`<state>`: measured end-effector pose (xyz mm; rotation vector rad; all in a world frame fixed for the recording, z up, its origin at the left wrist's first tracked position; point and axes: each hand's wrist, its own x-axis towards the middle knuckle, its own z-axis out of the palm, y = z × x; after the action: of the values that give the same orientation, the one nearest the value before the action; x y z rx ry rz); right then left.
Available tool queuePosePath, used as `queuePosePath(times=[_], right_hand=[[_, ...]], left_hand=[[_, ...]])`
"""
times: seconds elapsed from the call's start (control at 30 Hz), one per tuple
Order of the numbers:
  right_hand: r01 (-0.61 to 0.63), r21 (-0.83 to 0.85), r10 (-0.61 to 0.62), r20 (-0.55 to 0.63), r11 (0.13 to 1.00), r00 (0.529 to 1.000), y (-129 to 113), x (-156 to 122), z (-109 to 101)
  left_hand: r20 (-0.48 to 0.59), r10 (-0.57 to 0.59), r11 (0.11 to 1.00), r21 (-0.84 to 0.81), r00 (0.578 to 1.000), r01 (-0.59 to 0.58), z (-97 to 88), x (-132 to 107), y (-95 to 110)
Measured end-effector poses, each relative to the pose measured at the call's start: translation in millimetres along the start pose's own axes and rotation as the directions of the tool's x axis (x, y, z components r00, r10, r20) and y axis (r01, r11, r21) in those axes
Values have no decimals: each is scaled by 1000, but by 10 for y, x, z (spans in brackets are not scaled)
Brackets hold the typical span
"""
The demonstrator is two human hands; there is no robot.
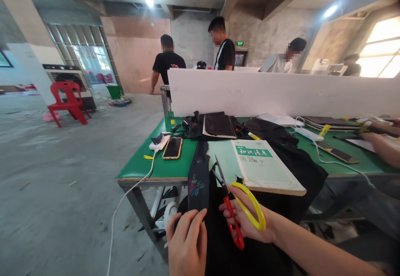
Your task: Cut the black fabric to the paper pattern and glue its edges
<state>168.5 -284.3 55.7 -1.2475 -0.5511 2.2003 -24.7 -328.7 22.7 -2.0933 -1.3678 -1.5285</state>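
Observation:
My right hand (246, 215) is closed around scissors (235, 213) with one yellow and one red handle. The blades are apart and point away from me, over the cloth by the table edge. My left hand (188, 236) has its fingers bent over the lower end of a dark cloth strip (197, 184) with a coloured flower pattern. That strip hangs over the front edge of the green table (140, 163); its upper edge is jagged. To its right lies a pale green book (267, 165), on top of black cloth (312, 171).
A phone (172, 148) and a white power strip (160, 141) lie on the left, its cable hanging to the floor. A dark notebook (218, 126) sits behind, before a white partition (275, 92). A co-worker's arm (383, 142) is at the right. Other people stand beyond.

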Motion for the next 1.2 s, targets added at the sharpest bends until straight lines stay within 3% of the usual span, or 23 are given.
queuePosePath(times=[0.2,0.57,0.8,1.2], right_hand=[[-13,-39,16,90,999,996,-159,120,141],[23,-55,-16,120,998,993,-446,384,383],[13,-133,3,115,991,993,-574,536,348],[51,-128,-21,229,990,973,-688,736,167]], left_hand=[[-11,-4,1000,-10,1000,4,8,-19,-11],[-37,-21,999,-32,999,20,-8,16,23],[-64,-42,998,-43,997,39,12,15,46],[-77,-47,998,-51,996,43,28,32,75]])
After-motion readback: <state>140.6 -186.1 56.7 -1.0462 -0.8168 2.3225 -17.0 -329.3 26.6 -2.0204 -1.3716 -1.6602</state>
